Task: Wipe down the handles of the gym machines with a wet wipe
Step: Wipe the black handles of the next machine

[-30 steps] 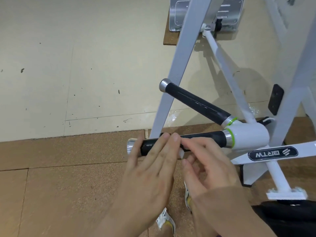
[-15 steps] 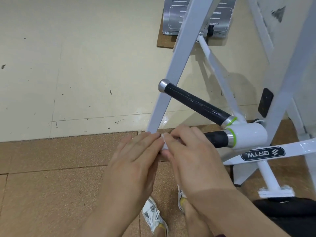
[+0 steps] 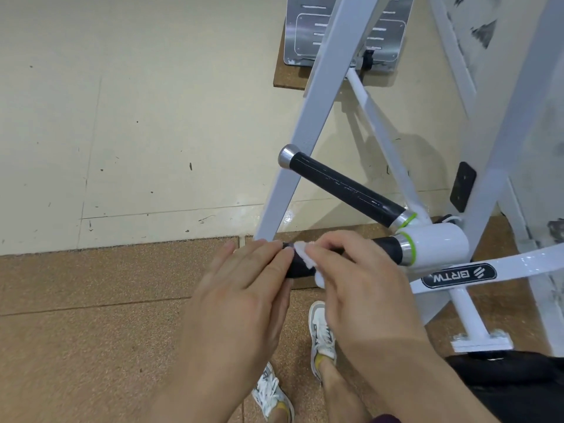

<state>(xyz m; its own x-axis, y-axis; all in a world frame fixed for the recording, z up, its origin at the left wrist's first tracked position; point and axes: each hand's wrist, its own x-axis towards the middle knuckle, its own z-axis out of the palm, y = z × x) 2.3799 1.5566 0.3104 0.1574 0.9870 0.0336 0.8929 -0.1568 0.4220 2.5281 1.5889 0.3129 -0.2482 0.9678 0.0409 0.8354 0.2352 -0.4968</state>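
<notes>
The wet wipe (image 3: 302, 255), a small white wad, sits on the lower handle (image 3: 386, 248) about midway along its black grip, pressed there under the right hand (image 3: 363, 282). That hand comes in from the near right with its fingers curled over the top of the grip, pinching the wipe against it; a fold of wipe also shows below the thumb side. The left hand (image 3: 244, 294) lies just left of it, fingers fairly straight and close together, laid flat across the handle's free end and covering it; its thumb is hidden. The two hands almost touch at the wipe. The handle runs right into a white hub (image 3: 439, 245) with a green ring, and the upper handle (image 3: 345, 187), black with a metal end cap, angles away to the far left from the same hub. A white frame leg (image 3: 305, 141) slants behind both handles. Below lies a brown speckled mat (image 3: 91, 300), meeting a scuffed cream floor (image 3: 122, 117) farther off. Two sneakers (image 3: 320, 331) stand on the mat beneath the hands.
</notes>
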